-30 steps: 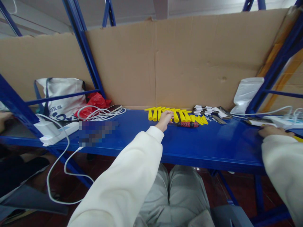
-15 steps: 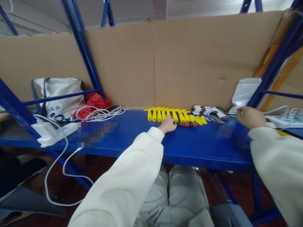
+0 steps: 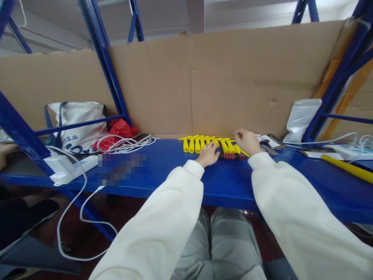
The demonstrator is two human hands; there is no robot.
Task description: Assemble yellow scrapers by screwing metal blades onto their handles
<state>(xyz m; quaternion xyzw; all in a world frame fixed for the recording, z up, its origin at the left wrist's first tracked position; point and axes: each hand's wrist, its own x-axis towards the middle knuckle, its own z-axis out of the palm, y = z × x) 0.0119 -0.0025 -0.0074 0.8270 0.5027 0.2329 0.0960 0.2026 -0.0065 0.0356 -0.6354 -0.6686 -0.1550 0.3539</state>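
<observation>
Several yellow tube-shaped plastic pieces with flat crosswise ends [image 3: 191, 144] lie in a row near the cardboard. My left hand [image 3: 208, 154] rests at the middle of this row, its fingers stretched forward over the pieces. Just right of it lies a red-and-black tool handle [image 3: 234, 156], like a screwdriver's. My right hand [image 3: 247, 141] is above the right end of the row, with fingers curled together; whatever they may hold is hidden. It covers most of the smaller flat yellow pieces [image 3: 238, 149].
White cables [image 3: 128, 144], a red plastic bag [image 3: 118, 128], a cloth tote [image 3: 81, 126] and a power strip [image 3: 75, 173] occupy the left. Dark-and-white packets [image 3: 271, 140], a white pouch [image 3: 301, 120] and a long yellow bar [image 3: 346, 168] are right. Blue posts flank the shelf.
My right hand has moved left, from beside the white pouch to above the yellow pieces. The fingers of my left hand are now stretched further over the row.
</observation>
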